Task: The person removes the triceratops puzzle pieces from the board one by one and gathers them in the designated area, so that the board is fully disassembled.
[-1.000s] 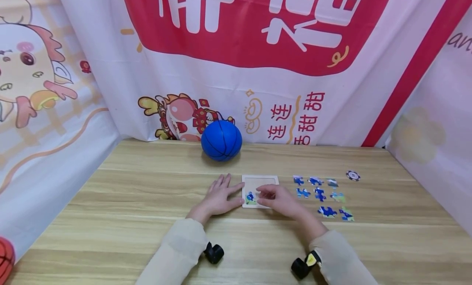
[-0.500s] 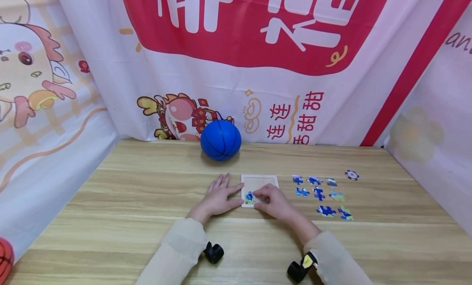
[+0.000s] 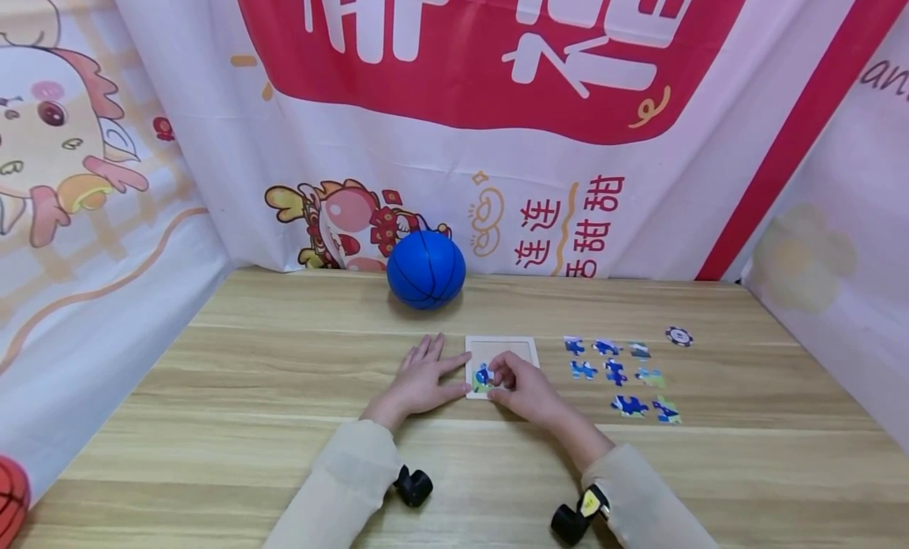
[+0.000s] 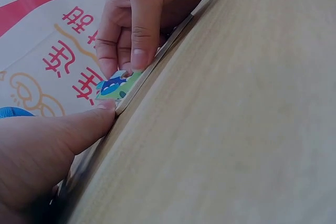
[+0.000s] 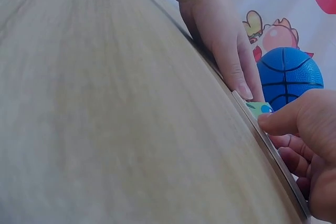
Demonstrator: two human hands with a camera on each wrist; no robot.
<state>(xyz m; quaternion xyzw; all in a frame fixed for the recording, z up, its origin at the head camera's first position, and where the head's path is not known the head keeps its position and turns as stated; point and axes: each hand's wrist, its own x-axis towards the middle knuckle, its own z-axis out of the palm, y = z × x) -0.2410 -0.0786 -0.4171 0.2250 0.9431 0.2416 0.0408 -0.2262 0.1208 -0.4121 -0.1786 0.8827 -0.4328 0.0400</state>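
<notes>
A small square puzzle tray (image 3: 500, 341) with a pale rim lies on the table. A blue and green puzzle piece (image 3: 483, 375) sits at its near left corner; the left wrist view shows the puzzle piece (image 4: 118, 85) closer. The left hand (image 3: 423, 379) lies flat on the table with fingers spread, its thumb and forefinger touching the tray's left rim. Over the tray, the right hand (image 3: 524, 385) pinches the puzzle piece's right side between curled fingers and thumb. In the right wrist view, the right thumb (image 5: 283, 119) partly covers the piece.
Several loose puzzle pieces (image 3: 614, 373) lie spread in rows right of the tray. Behind them is a round chip (image 3: 679, 337). A blue ball (image 3: 427, 270) stands near the back curtain (image 3: 341, 154). Part of an orange ball (image 3: 10, 498) shows at far left.
The right hand has shifted slightly left and nearer the tray's left corner, its fingers now on the piece there. The left hand stays in place.
</notes>
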